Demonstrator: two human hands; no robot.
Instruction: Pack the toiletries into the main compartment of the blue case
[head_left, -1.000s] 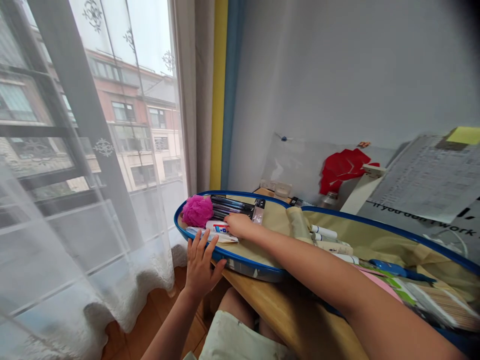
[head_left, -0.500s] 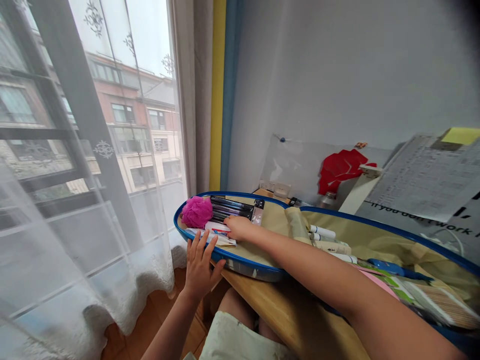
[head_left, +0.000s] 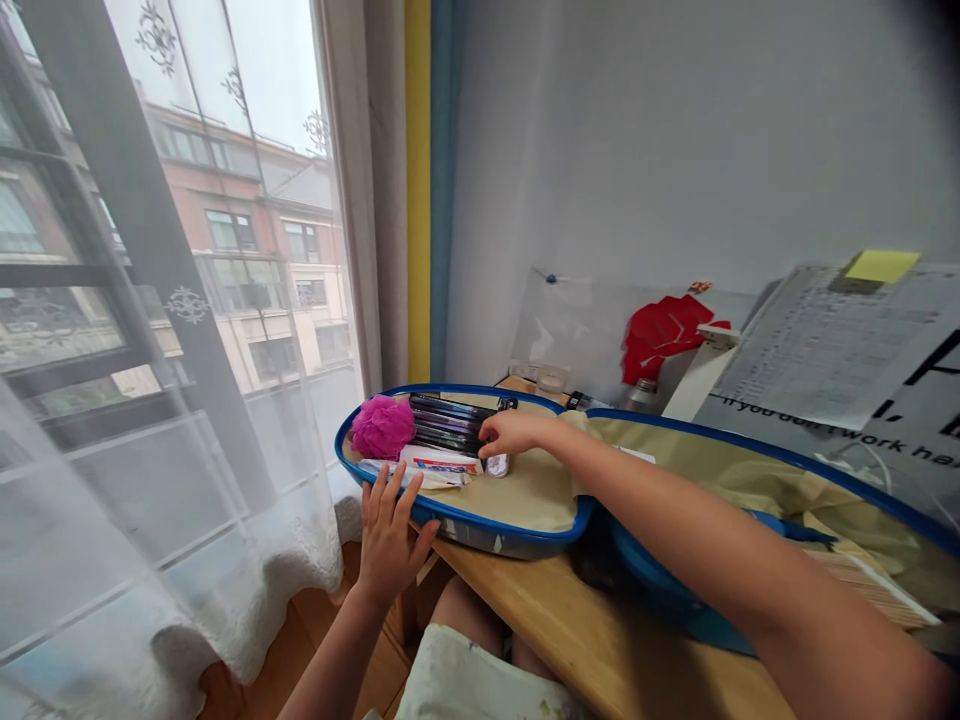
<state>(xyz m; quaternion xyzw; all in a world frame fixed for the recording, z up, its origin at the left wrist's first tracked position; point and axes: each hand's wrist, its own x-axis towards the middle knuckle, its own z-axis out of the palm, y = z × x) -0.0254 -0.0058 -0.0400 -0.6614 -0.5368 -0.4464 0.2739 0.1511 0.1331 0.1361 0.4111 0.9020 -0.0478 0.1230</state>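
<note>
An open case with a blue rim [head_left: 517, 538] and beige lining lies on the wooden table. My left hand [head_left: 394, 525] rests on the near left rim of it, fingers spread and holding nothing. Inside the left half, my right hand [head_left: 517, 432] reaches down with curled fingers at the right end of a pack of dark pens [head_left: 450, 422]. What its fingertips pinch, if anything, is hidden. Just below them lies a small white capped end [head_left: 497, 465]. Beside it sits a white tube with red and blue print [head_left: 442, 462]. A pink mesh puff [head_left: 382, 427] fills the left corner.
The case's right half holds a blue item [head_left: 795, 527] and a bundle of thin sticks [head_left: 874, 580], partly behind my right forearm. A glass jar [head_left: 551, 380], red paper [head_left: 664, 335] and clipped sheets [head_left: 817, 335] are at the wall. Sheer curtains [head_left: 247, 500] hang on the left.
My right hand has moved right, off the printed tube to the end of the pen pack. The small white capped end now shows. My left hand stays on the rim.
</note>
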